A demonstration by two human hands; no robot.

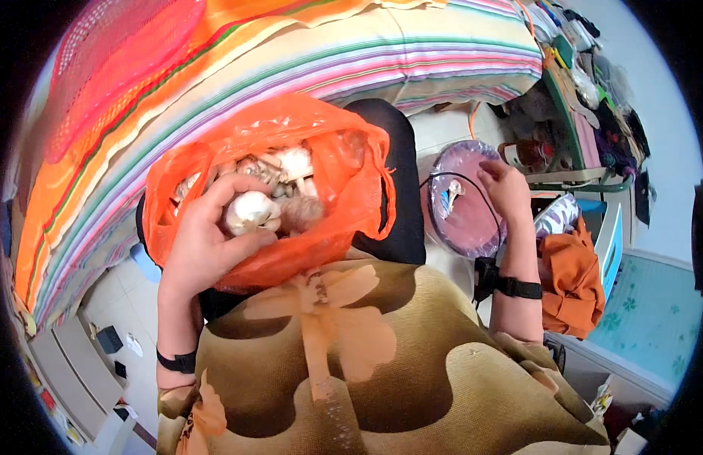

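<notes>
An orange plastic bag (279, 121) lies wide open on my lap, with several garlic bulbs inside. My left hand (203, 246) reaches over the bag's near left side, its thumb and fingers closed around a white garlic bulb (247, 211). More garlic (295, 161) with stems and dry skins shows behind it. To the right, my right hand (507, 189) hangs over a round pink surface (473, 201) wrapped in clear plastic. Its fingers are curled together, and what they hold, if anything, is hidden. Small white and blue pieces (451, 194) rest on that surface.
A bed with a striped cover (329, 61) stands ahead, bearing a red mesh basket (116, 68) at left. A dark cable (484, 196) loops beside my right hand. Orange cloth (570, 280) hangs by my right forearm. A cluttered shelf (575, 114) stands at far right.
</notes>
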